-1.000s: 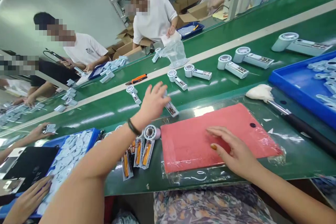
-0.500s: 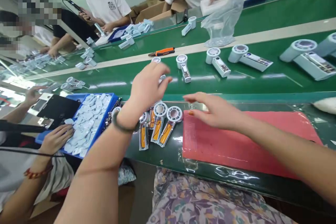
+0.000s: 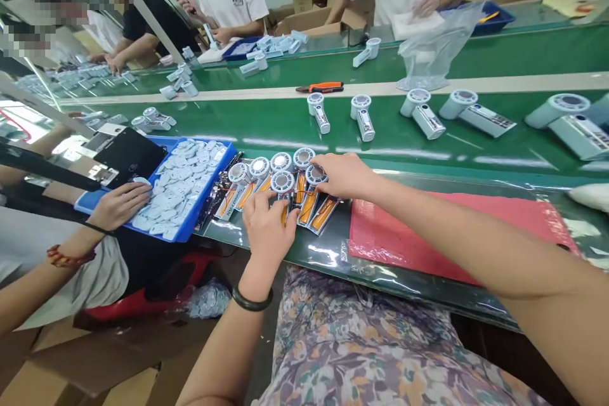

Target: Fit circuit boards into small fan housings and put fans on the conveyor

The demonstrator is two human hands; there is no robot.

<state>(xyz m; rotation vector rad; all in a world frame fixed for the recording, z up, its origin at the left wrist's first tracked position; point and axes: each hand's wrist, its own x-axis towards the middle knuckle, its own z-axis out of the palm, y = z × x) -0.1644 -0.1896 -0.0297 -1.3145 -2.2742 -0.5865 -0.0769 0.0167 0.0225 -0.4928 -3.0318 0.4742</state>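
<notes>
Left hand (image 3: 269, 226) and right hand (image 3: 345, 176) are resting, fingers curved, on bagged handheld fans (image 3: 281, 181), any grip unclear; the 2 hands are keeping the fans bunched between blue tray (image 3: 188, 228) and red mat (image 3: 404, 241).

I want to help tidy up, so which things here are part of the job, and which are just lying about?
Part of the job:
left hand
right hand
handheld fans under both hands

Just lying about:
orange-handled pliers
pink mat
clear plastic bag
</notes>
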